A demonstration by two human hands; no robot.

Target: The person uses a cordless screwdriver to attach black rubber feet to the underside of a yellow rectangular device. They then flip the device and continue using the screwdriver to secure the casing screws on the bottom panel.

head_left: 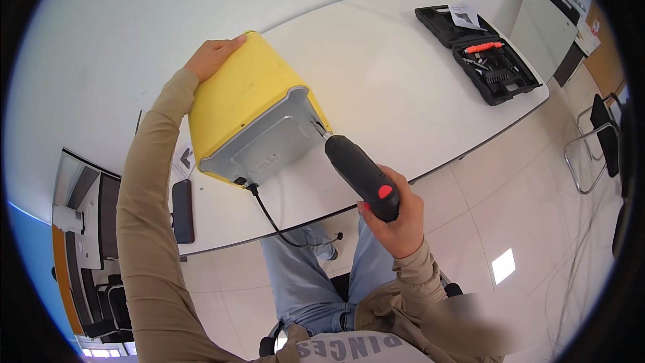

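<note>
Head | right hand (405,222) gripping 1 screwdriver (356,171) | left hand (211,59) on 1 appliance (247,91), grip unclear

Looks like an office or meeting room. Evidence: long white worktop (376,81) with rounded corners and dark edge strip, plain white wall (201,0) behind it, large glossy floor tiles (497,195). Chrome-tube chair (606,136) with black seat at far right; black chairs (115,304) at far left, near a blue wall section (33,252). Cordless screwdriver (356,171) and open black tool case (438,27) add a workshop touch.
</note>
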